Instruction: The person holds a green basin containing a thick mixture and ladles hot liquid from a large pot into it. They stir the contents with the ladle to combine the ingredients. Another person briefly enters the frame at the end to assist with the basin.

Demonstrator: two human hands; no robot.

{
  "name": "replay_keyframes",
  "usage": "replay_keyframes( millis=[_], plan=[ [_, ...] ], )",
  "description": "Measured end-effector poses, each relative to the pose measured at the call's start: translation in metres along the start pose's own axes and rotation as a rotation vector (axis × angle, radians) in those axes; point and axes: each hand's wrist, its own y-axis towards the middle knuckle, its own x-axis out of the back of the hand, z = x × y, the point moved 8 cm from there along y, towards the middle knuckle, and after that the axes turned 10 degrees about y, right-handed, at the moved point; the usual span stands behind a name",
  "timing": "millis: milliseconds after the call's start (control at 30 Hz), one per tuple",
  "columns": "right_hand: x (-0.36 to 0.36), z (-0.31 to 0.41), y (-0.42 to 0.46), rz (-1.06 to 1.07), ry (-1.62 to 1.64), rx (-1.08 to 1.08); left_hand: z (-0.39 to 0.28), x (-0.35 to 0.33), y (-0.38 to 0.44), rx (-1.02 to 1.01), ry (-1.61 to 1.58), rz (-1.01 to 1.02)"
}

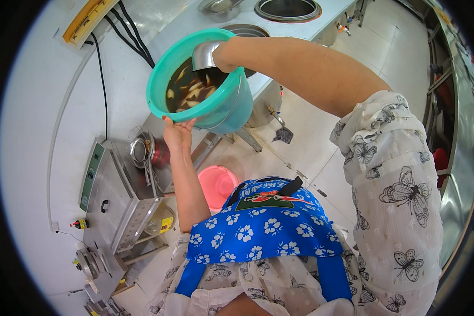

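Note:
A green plastic bucket (225, 114) is tilted towards me over the near end of the white counter. Dark brown liquid (173, 93) with pale pieces floating in it fills much of what shows of its inside. My left hand (178, 134) grips the bucket's lower rim, its fingertips over the edge. My right hand (226, 55) is closed on a metal scoop or bowl (205, 55), which is tipped inside the bucket at the liquid's surface. The wire handle of the bucket hangs down its outer side. Whether the bucket's base rests on anything is hidden.
Round metal-rimmed wells (287, 8) are set in the white counter (241, 23), beside a metal bowl (221, 11). A pink bucket (218, 185) stands on the floor below. To the left are a stainless steel appliance (114, 189), strainers (138, 149) and black cables (132, 37) along the wall.

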Motion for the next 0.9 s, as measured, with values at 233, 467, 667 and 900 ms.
replay_keyframes(
  millis=[233,467,667,900],
  plan=[
    [0.038,0.027,-0.059,0.078,0.255,-0.106,0.002,0.013,-0.01,0.021,-0.027,-0.017],
    [0.001,0.03,-0.052,0.398,0.751,-0.227,0.0,0.012,-0.013,0.026,-0.014,-0.051],
    [0.005,0.048,-0.053,0.364,0.657,-0.17,0.002,0.017,-0.002,0.016,0.004,-0.008],
    [0.052,0.061,-0.069,0.266,0.262,-0.146,0.003,0.019,-0.003,0.017,-0.012,0.017]
  ],
)
